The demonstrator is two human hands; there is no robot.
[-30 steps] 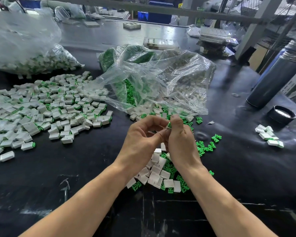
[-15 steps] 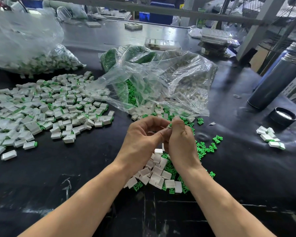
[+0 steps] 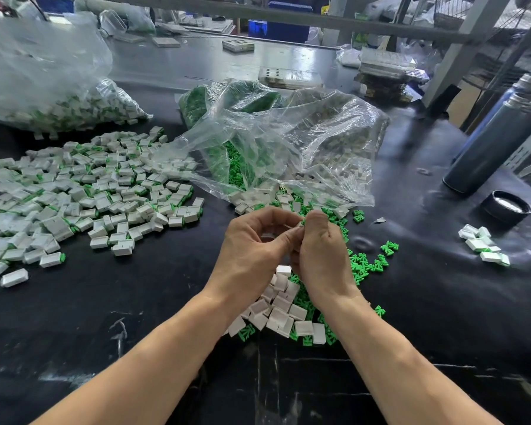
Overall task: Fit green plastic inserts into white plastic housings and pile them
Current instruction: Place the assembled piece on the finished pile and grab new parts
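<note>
Counter [image 3: 426,302] first: it is black and shiny, with scuffed white marks near you. Behind it are grey metal posts, a blue bin [image 3: 278,27] at 12 o'clock, and stacks of flat trays. A tall grey flask [image 3: 500,142] leans at 2 o'clock, with its black cap [image 3: 507,207] just beside it.

Your left hand [image 3: 252,256] and right hand [image 3: 322,256] meet in the middle. The fingers of both are curled in and pinch one small part between them. Only a bit of white and green peeks out, so you cannot tell how far in it is.

The white housings [image 3: 284,314] are little boxy shells, lying right under your wrists, mixed with green inserts [image 3: 365,265] shaped like tiny prongs. More spill from a clear bag [image 3: 288,142] at 12 o'clock. The finished pile [image 3: 83,194] sits at 10 o'clock, white with green ends showing. A few more pieces [image 3: 482,246] lie at 3 o'clock.
</note>
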